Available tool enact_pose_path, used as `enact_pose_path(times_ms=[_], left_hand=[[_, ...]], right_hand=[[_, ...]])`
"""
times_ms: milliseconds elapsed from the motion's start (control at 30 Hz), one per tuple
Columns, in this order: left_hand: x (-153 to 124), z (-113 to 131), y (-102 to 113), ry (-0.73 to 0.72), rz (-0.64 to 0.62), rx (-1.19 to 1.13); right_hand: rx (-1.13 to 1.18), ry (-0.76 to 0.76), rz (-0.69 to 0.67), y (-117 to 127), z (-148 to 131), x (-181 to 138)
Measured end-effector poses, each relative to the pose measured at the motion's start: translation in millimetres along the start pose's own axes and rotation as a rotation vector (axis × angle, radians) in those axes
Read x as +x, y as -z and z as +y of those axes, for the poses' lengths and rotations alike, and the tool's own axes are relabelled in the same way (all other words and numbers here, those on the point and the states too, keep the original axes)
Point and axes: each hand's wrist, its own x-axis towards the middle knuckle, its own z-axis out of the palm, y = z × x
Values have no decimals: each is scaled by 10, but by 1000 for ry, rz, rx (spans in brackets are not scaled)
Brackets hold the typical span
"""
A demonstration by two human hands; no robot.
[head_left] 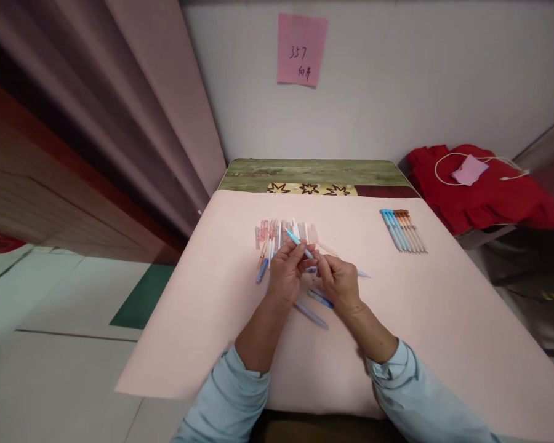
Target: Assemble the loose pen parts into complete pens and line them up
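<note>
Above the pile, a light-blue pen slants across my two hands, its upper-left end showing past the fingers. My left hand is closed around its middle with thumb and fingers. At the pen's lower-right end my right hand is closed in a pinch; the fingers cover that tip. Behind them lie several pen parts, clear, pink and white tubes, side by side. Near my wrists are a pale-blue pen barrel and a blue patterned piece. A darker blue piece lies left of my left hand.
A row of several blue and brown-topped pens lies at the right of the pale-pink table cover. Beyond the right edge, a red cloth carries a white cable and pink note. A curtain hangs left; a wall stands behind.
</note>
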Motion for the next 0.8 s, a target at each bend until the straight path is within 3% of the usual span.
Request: enact_pose_path(times_ms=[233, 433, 633, 800], left_hand=[[51, 89, 27, -105, 114, 7], [56, 64, 65, -76, 108, 93], [66, 48, 100, -97, 85, 147], [68, 58, 92, -86, 108, 112]], right_hand=[[238, -56, -44, -57, -88, -26], [403, -270, -50, -89, -45, -43], [384, -275, -138, -54, -29, -48], [394, -267, -78, -93, -43, -37]])
